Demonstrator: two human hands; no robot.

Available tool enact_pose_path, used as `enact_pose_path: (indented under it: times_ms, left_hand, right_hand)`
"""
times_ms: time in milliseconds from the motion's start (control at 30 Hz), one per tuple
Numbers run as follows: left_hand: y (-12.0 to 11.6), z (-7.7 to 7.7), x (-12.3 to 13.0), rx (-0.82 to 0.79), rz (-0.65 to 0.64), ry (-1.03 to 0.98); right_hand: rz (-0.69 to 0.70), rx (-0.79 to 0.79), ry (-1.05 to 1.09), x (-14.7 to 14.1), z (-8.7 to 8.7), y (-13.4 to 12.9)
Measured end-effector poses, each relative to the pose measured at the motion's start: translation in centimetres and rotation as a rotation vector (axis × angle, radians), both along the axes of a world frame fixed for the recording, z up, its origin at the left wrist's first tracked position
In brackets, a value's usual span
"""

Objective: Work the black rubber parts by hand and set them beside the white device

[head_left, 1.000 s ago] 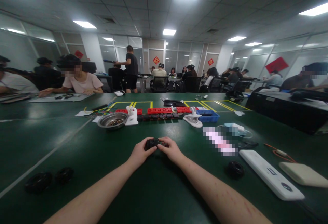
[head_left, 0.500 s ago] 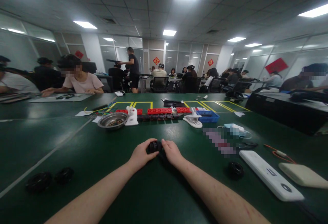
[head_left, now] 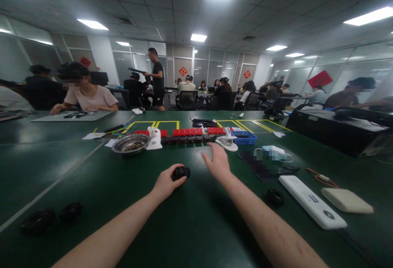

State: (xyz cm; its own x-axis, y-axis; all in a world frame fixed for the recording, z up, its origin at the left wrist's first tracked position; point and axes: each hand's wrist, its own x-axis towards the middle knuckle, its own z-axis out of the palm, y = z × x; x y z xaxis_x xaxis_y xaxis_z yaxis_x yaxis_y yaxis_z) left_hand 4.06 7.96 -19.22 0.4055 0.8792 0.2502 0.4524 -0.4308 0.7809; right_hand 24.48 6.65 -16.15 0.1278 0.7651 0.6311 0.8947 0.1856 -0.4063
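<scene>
My left hand (head_left: 167, 181) is closed around a black, ridged round part (head_left: 181, 172), which looks like a small wheel. Thumb and fingers grip its left side, just over the green table (head_left: 190, 227). My right hand (head_left: 218, 162) is apart from it, reaching forward with thumb and fingers spread and nothing visible in it. Its fingertips are near a row of black parts (head_left: 190, 138) and a white clamp-like stand (head_left: 227, 141). Red trays (head_left: 188, 131) lie just behind the row.
A metal bowl (head_left: 118, 147) of small pieces stands beside a white stand (head_left: 154, 139). A blue bin (head_left: 244, 138) is behind the clamp. Black tyre-like rings (head_left: 71, 211) lie left; another black ring (head_left: 275, 197) is right, near a white device (head_left: 313, 201). Several people sit beyond.
My right hand has let go of the black round part and moved forward and right, opening its fingers. My left hand still holds the part. The camera view has shifted slightly.
</scene>
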Motion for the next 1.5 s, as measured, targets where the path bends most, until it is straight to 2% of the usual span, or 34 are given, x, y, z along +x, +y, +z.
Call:
enact_pose_path:
  times_ms: [67,100,167,267,333,367,467,533,600,667,767,867,967,1100,1267,1367,1433,1500]
  left_hand:
    - [-0.1,0.2,0.0,-0.019,-0.008,0.010]
    - [-0.2,0.3,0.0,-0.018,-0.008,0.014]
    - [-0.2,0.2,0.0,-0.011,-0.007,0.026]
    - [-0.1,-0.1,0.0,-0.001,-0.007,0.037]
    - [0.0,-0.3,-0.1,0.005,-0.004,0.040]
    - [0.0,-0.3,-0.1,0.007,0.000,0.044]
    - [-0.1,-0.1,0.0,0.007,0.009,0.067]
    - [-0.1,0.0,0.0,0.010,0.011,0.074]
    - [-0.1,0.1,0.0,0.025,0.023,0.067]
    - [-0.1,0.0,0.0,0.057,0.035,0.050]
    - [-0.1,-0.1,0.0,0.104,0.019,0.030]
    - [-0.3,-0.1,0.0,0.131,-0.019,0.045]
    - [-0.4,0.0,0.1,0.150,-0.052,0.058]
    - [-0.3,-0.1,0.0,0.138,-0.061,0.054]
    - [0.6,-0.8,-0.2,0.044,-0.024,0.006]
    - [1.2,-1.2,-0.2,-0.025,-0.008,-0.055]
    - [1.2,-1.2,-0.2,-0.031,-0.004,-0.075]
    - [1.0,-1.1,-0.1,-0.013,-0.020,-0.078]
  right_hand:
    - [-0.346,0.013,-0.074,2.6,1.1,0.2]
    - [-0.505,0.005,-0.103,3.9,1.2,0.4]
    - [-0.714,-0.074,-0.159,6.2,0.3,0.7]
    - [-0.858,-0.276,-0.161,8.5,-2.1,1.1]
    - [-0.876,-0.397,-0.115,8.9,-3.2,1.2]
    - [-0.865,-0.402,-0.111,8.7,-3.4,1.1]
    - [-0.720,-0.183,-0.205,6.0,-2.9,0.6]
    - [-0.498,-0.054,-0.245,3.0,-2.3,0.3]
    - [-0.244,-0.031,-0.178,-0.2,-2.1,0.2]
    - [-0.081,-0.128,0.064,-2.6,-2.4,0.3]
    - [0.125,-0.424,0.422,-3.8,-3.5,0.9]
    - [0.305,-0.583,0.495,-3.4,-4.7,1.3]
    - [0.417,-0.608,0.532,-3.0,-5.5,1.4]
    - [0.496,-0.584,0.575,-3.3,-6.0,1.5]
    - [0.583,-0.507,0.640,-3.6,-5.5,1.1]
    - [0.688,-0.443,0.732,-3.6,-5.0,0.6]
    - [0.741,-0.449,0.820,-3.7,-4.8,0.4]
    - [0.727,-0.489,0.927,-3.8,-4.7,0.3]
